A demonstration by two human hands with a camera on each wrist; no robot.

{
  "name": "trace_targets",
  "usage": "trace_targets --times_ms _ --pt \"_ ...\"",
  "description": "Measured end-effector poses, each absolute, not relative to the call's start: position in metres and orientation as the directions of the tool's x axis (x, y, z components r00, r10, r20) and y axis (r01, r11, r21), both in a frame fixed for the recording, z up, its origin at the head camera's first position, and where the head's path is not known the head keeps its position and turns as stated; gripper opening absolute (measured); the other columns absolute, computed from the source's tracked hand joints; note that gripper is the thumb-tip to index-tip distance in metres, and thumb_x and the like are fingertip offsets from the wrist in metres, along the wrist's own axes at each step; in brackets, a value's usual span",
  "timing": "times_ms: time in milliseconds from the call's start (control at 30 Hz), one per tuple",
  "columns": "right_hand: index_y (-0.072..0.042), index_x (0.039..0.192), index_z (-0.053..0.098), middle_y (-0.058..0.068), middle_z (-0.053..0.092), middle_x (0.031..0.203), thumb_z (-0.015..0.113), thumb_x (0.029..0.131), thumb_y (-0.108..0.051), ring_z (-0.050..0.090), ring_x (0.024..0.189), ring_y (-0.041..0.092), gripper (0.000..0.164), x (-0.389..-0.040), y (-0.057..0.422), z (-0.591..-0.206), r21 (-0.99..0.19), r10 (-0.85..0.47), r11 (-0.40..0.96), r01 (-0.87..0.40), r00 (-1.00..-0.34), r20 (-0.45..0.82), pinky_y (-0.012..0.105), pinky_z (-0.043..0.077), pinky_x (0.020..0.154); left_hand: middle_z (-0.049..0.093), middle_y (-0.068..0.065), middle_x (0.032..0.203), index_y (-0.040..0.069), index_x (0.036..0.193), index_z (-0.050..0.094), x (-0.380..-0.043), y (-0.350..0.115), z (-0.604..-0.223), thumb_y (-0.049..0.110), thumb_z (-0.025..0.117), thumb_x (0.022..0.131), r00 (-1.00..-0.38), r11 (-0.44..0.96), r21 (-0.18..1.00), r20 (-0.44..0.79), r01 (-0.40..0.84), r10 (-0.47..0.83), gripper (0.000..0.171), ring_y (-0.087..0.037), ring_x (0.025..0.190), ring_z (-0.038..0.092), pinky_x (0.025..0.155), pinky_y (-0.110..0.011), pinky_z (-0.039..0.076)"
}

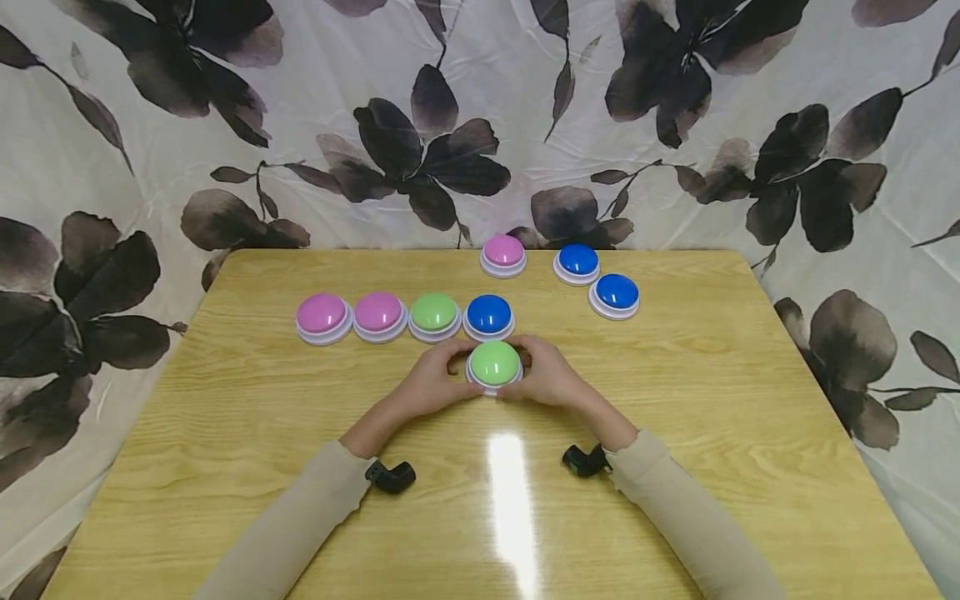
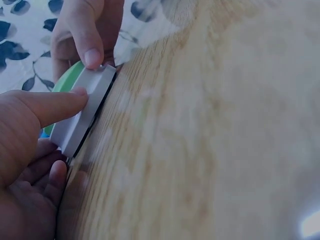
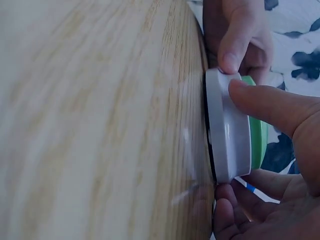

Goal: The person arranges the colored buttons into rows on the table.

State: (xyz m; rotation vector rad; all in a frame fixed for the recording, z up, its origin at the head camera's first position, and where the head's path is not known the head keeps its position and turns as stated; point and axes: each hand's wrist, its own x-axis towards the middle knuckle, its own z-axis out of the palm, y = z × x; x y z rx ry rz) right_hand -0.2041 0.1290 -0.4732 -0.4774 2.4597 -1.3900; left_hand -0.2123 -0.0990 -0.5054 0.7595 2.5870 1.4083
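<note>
I see a wooden surface (image 1: 225, 417) carrying eight round buttons, and I judge the work about half done. Four stand in a straight row: an end pink button (image 1: 321, 313) at the left, a second pink button (image 1: 378, 312), a row green button (image 1: 434, 312), then a row blue button (image 1: 489, 314), their bases touching or nearly so. Three lie outside that row: a front blue button (image 1: 617, 292) to the right, a back blue button (image 1: 578, 259) just beside it, and a loose pink button (image 1: 503, 251) near the far edge. Neither hand is on these, so I count them as left over.

The eighth, a near green button (image 1: 495, 363), sits just on my side of the row blue button, outside the line, so I don't count it as placed. Both hands have it: the left hand (image 1: 435, 382) and the right hand (image 1: 550, 375) grip opposite sides, thumbs on the front of the base. Whether it rests on the surface or hovers just above, I cannot tell.

Around all this I have a flowered cloth (image 1: 480, 50) behind, two beige sleeves (image 1: 292, 517), and black wrist cameras (image 1: 392, 477) by the cuffs, well apart from the buttons. As for obstacles, I'd say pushing straight away from me would bump the row blue button.
</note>
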Motion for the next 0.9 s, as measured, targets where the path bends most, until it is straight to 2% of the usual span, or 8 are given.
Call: trace_targets --times_ms 133,367,500,900 --pt "-0.001 0.135 0.051 0.011 0.058 0.123 0.089 0.069 -0.011 0.058 0.108 0.022 0.077 -0.2041 0.1300 -0.4719 -0.847 -0.423 0.508 -0.156 -0.902 -0.088 0.037 0.048 0.095 0.060 0.000 0.121 0.011 0.130 0.059 -0.2131 -0.0992 -0.5064 0.024 0.087 0.074 -0.867 0.453 0.811 0.127 0.371 0.483 0.063 -0.013 0.107 0.054 0.086 -0.032 0.048" --pt "-0.002 0.135 0.052 0.009 0.059 0.123 0.088 0.071 -0.014 0.057 0.107 0.021 0.074 -0.2056 0.1289 -0.4701 -0.840 -0.430 0.515 -0.170 -0.899 -0.082 0.036 0.047 0.095 0.061 -0.001 0.118 0.010 0.128 0.060 -0.2120 -0.1007 -0.5021 0.024 0.088 0.072 -0.881 0.468 0.809 0.125 0.357 0.456 0.065 -0.016 0.101 0.054 0.081 -0.033 0.049" --pt "-0.002 0.133 0.053 0.009 0.060 0.121 0.089 0.070 -0.014 0.058 0.106 0.021 0.073 -0.2064 0.1294 -0.4693 -0.833 -0.432 0.523 -0.179 -0.898 -0.079 0.037 0.048 0.094 0.060 -0.001 0.119 0.011 0.129 0.060 -0.2121 -0.1002 -0.5021 0.028 0.088 0.072 -0.880 0.481 0.802 0.114 0.355 0.460 0.066 -0.016 0.102 0.054 0.081 -0.033 0.048" --pt "-0.003 0.134 0.053 0.008 0.058 0.123 0.088 0.071 -0.018 0.056 0.107 0.020 0.074 -0.2078 0.1310 -0.4734 -0.829 -0.427 0.527 -0.186 -0.901 -0.069 0.036 0.047 0.094 0.061 0.000 0.119 0.011 0.128 0.060 -0.2146 -0.1014 -0.5019 0.025 0.088 0.072 -0.876 0.475 0.804 0.113 0.357 0.468 0.064 -0.015 0.104 0.054 0.083 -0.032 0.049"
